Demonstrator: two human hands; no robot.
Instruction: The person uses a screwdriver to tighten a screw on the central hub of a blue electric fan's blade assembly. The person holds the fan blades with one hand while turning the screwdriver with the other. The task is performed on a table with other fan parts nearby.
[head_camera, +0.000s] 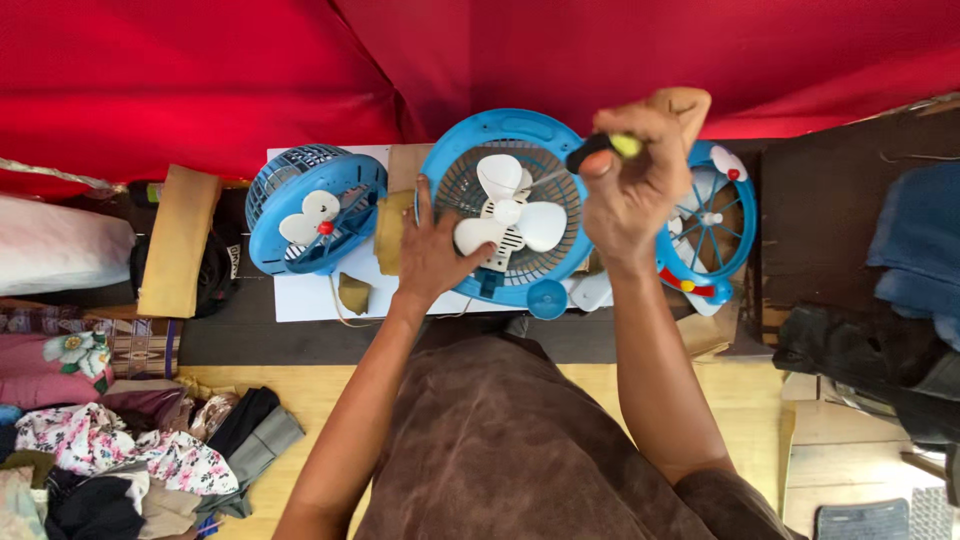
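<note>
A round blue fan body (455, 160) with a white three-blade propeller (508, 212) lies flat on a white board (300, 296). My left hand (432, 250) rests on its lower left rim, fingers spread, touching a blade. My right hand (640, 170) is closed around a screwdriver with a black and yellow handle (603, 148); its thin shaft points down-left toward the propeller hub. A blue fan grille (720, 215) with red and white trim lies to the right, partly hidden by my right hand.
A second small blue fan (312, 208) lies at the left on the board. A tan cardboard piece (180, 240) and dark bag sit further left. Clothes (120, 450) are heaped at lower left. Red fabric (300, 70) hangs behind. Dark cloth (900, 300) lies at right.
</note>
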